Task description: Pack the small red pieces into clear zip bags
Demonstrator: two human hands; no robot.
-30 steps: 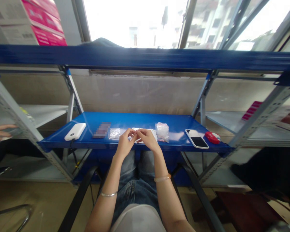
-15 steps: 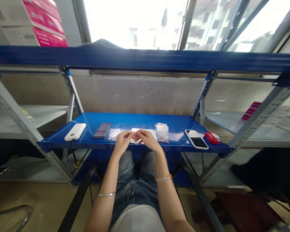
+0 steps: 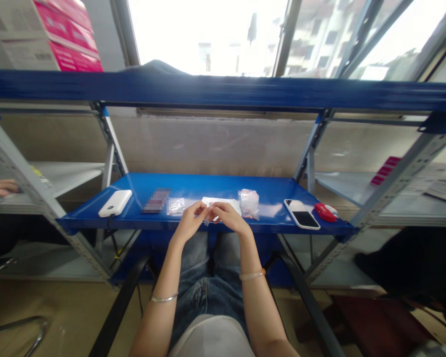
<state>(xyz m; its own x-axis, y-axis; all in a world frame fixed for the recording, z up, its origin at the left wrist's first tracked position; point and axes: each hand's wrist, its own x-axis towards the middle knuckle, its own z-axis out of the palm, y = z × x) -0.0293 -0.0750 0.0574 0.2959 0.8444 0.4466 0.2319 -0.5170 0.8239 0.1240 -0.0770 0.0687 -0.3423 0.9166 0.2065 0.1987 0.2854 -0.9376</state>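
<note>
My left hand [image 3: 191,218] and my right hand [image 3: 226,215] meet above the front edge of the blue shelf table [image 3: 208,183]. Their fingertips pinch together on a small clear plastic piece [image 3: 207,221], perhaps a little bag; its exact kind is too small to make out. Beneath and behind the fingers lies a white sheet [image 3: 235,204], partly hidden by my hands. To the left of it rests a flat clear plastic packet [image 3: 176,206]. A stack of clear plastic bags [image 3: 249,203] sits just to the right of my right hand.
On the left are a white power bank [image 3: 116,203] with a cable and a blurred-out flat item [image 3: 156,201]. A white phone [image 3: 302,214] and a red-and-white object [image 3: 326,212] lie at right. Another person's hand [image 3: 0,188] rests on the neighbouring shelf.
My fingertips have shifted slightly, and the clear plastic now shows below them. Another person's hand has come into view at the far left.
</note>
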